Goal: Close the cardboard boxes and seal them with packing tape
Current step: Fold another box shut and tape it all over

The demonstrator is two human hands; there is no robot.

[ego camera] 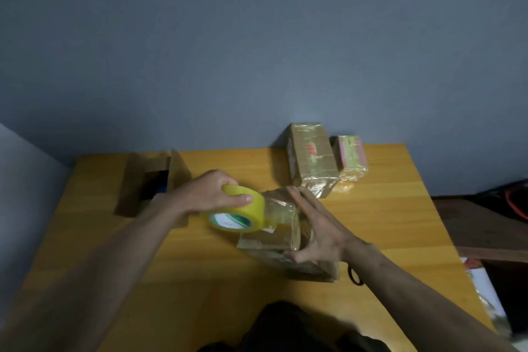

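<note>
While the left hand point(213, 194) gripped the yellow tape roll point(238, 213), thumb over its outer face and fingers curled round the far side, the right hand point(315, 227) lay flat along the side of the box point(274, 240) being sealed, fingers straight and pressing, thumb hooked under the near edge; the box sat near the middle of the yellow surface point(385, 208), already glossy with tape on its top; a short clear stretch of tape point(278, 208) ran from the roll onto it.

Risks noted, as judgement only:
- the free stretch looked wrinkled; if tension dropped it could fold onto itself or trap creases, leaving a weak seal;
- the roll sat just beside the box's left edge; pulling it at an angle could skew the strip off the seam;
- the box was steadied by one flat hand only; a hard tug on the roll could slide or tip it, since the surface looked smooth;
- no cutter was visible; tearing by hand could stretch the strip or lose its end back onto the roll.

Two wrapped boxes, a brown one point(313, 160) and a smaller one with pink and green showing point(352, 158), stood touching at the far edge of the surface, apparently finished; an open box point(148, 180) at the far left had its flaps up, not yet closed; a wide sweep of the left arm could knock it.
</note>
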